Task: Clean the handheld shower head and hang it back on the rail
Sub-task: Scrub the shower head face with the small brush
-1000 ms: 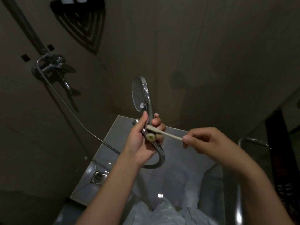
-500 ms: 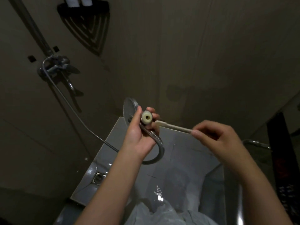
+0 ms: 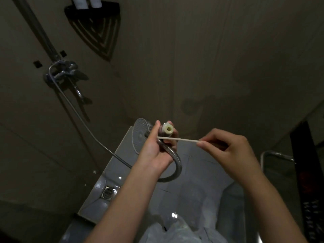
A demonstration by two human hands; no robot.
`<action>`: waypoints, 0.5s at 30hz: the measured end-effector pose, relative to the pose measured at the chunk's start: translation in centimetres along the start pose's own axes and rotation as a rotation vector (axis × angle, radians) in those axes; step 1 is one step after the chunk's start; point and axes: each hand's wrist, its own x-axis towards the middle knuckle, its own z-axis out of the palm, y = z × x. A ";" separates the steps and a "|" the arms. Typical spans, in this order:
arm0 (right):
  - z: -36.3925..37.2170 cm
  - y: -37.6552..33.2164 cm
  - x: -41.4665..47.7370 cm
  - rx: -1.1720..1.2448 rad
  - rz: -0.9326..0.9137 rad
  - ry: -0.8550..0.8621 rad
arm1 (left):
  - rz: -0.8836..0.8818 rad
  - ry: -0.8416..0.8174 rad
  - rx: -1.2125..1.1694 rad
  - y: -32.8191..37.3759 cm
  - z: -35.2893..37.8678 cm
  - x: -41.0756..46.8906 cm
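My left hand (image 3: 156, 149) grips the chrome handheld shower head (image 3: 140, 135) by its handle. The round spray face points down and left, and the pale end of the handle (image 3: 168, 129) faces the camera. The metal hose (image 3: 175, 165) loops below my hand and runs left to the wall mixer (image 3: 64, 71). My right hand (image 3: 226, 148) pinches a thin pale stick, a toothbrush (image 3: 178, 139), whose far end lies across the handle by my left thumb. The rail (image 3: 35, 27) runs up the wall above the mixer.
A black corner shelf (image 3: 94, 18) with white bottles hangs on the wall at the top. A floor drain (image 3: 107, 192) sits in the wet grey floor at lower left. A chrome bar (image 3: 273, 155) and a dark panel (image 3: 305, 172) stand at the right.
My left hand has tipped the shower head over, so its face now points down and the handle end faces me. The toothbrush has moved from the handle end to across the handle below it.
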 end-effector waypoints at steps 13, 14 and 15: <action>-2.0 -1.2 0.0 -0.239 -0.140 -0.001 | -0.023 0.130 0.372 1.1 -0.3 -0.8; -2.3 -1.1 0.0 -0.259 -0.159 0.001 | -0.006 0.121 0.396 1.2 -0.2 -0.8; -2.5 -1.1 0.0 -0.269 -0.173 0.003 | 0.011 0.113 0.419 1.3 -0.1 -0.8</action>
